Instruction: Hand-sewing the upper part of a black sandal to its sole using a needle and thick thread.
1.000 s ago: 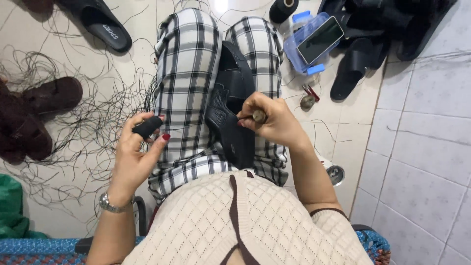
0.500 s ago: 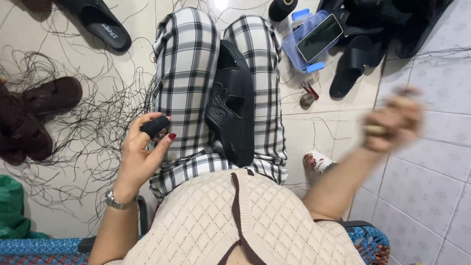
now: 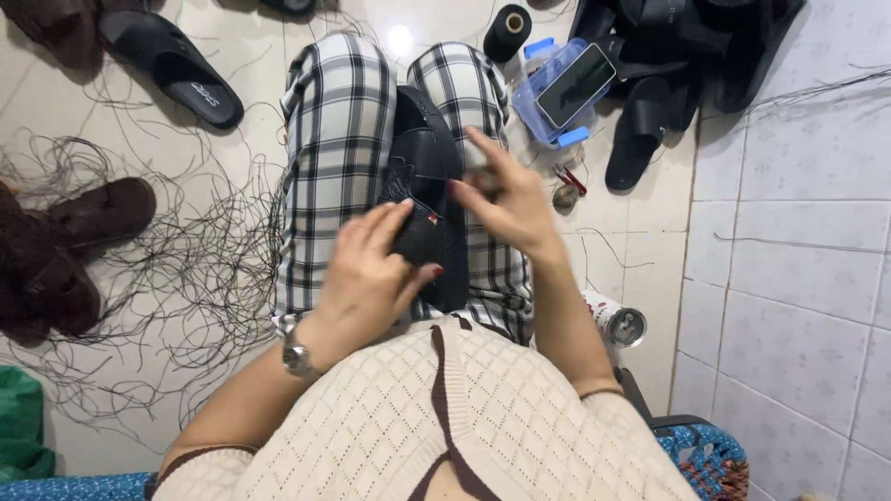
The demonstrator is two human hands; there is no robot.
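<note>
Closest in, the person sits in a cream knitted top [image 3: 445, 427] with a dark brown trim, a silver wristwatch [image 3: 297, 356] on the left wrist. The left hand [image 3: 371, 278] lies palm down on the lap, its fingers [image 3: 385, 227] laid flat and close together over the lower end of a black sandal [image 3: 427, 186], pressing on it rather than wrapping round it. The right hand [image 3: 506, 199] is just beside it, blurred, fingers half curled with the forefinger stretched toward the sandal's upper part; whether it pinches anything I cannot tell. The sandal lies lengthways in the gap between the two legs in black-and-white checked trousers [image 3: 339, 148]. By the right forearm a small round tin [image 3: 620, 323] lies on the pale tiled floor [image 3: 798, 278]. To the left the floor is strewn with loose black threads [image 3: 186, 278], with brown sandals [image 3: 65, 250] near the edge and something green [image 3: 20, 422] in the corner. Further off, beyond the knees, a blue plastic box [image 3: 548, 93] carries a dark phone [image 3: 575, 85] on its lid, a spool of black thread [image 3: 508, 32] stands beside it, and small red-handled snips [image 3: 568, 181] lie just below. A heap of black sandals [image 3: 668, 74] fills the far right, and one black slipper [image 3: 172, 65] lies far left.
</note>
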